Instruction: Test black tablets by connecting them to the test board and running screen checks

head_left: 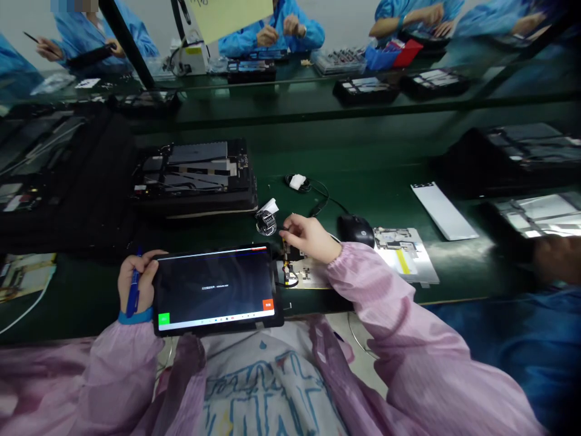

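A lit tablet screen (215, 287) with a green square and a red square lies tilted at the bench's front edge. My left hand (138, 281) is at its left edge, thumb toward the frame, with a blue pen (133, 290) held in the curled fingers. Beyond the tablet's right side, my right hand (308, 236) is closed in a pinch; what its fingertips hold is too small to make out. Under that hand lies a silvery panel with small circuit parts and wires (308, 275). A small metal-and-black part with a white tag (267, 221) sits just left of the fingertips.
A black computer mouse (357, 230) and a coiled black cable (299, 181) lie past my right hand. Stacked opened tablets (195, 175) stand behind the screen. A white strip (442, 209) is at right. A neighbour's hand (558, 257) and blue-sleeved co-workers (272, 30) are nearby.
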Available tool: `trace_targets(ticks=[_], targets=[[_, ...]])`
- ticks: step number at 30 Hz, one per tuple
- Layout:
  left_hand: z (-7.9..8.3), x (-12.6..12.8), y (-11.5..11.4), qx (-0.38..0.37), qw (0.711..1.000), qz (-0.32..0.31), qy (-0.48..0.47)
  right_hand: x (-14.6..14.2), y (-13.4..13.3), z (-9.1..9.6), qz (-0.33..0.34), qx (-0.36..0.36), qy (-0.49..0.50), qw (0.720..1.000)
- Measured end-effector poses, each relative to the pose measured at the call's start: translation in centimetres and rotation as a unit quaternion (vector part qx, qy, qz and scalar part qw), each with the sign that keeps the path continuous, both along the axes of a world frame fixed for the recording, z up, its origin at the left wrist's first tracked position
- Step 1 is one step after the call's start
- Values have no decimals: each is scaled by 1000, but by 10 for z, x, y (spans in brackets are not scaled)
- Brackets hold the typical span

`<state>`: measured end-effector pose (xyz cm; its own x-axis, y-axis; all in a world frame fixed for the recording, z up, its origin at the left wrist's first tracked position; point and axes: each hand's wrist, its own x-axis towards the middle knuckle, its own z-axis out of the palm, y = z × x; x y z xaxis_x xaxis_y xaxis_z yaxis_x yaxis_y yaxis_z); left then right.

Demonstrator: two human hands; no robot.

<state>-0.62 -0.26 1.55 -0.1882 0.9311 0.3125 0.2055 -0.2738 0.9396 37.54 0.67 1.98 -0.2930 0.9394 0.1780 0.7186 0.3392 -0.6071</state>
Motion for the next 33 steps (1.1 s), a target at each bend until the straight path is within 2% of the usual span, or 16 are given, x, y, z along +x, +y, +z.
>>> trace_targets(ticks=[3,6,8,11,13,18,21,26,33], targets=[[-1,0,0,0,1000,-5,3,6,-19,10,-1,22,75,997],[-2,0,1,-1,1000,-10,2,3,-41,11,10,45,110,993],[-3,1,1,-3,1000,-4,9,-1,-54,6,18,14,156,988],[-3,3,2,-4,1000,8,20,-8,-69,-3,28,-75,248,966],[-3,5,3,-1,1000,9,13,-11,-76,-8,25,-98,287,953],[-2,9,6,6,1000,13,15,-14,-81,-16,21,-51,238,970],[-1,11,7,6,999,26,30,-17,-82,-24,13,-37,239,970],[-1,11,8,2,999,27,30,-23,-84,-36,-19,-55,294,954],[-5,9,9,21,999,-6,30,-21,-77,-32,19,-85,303,949]])
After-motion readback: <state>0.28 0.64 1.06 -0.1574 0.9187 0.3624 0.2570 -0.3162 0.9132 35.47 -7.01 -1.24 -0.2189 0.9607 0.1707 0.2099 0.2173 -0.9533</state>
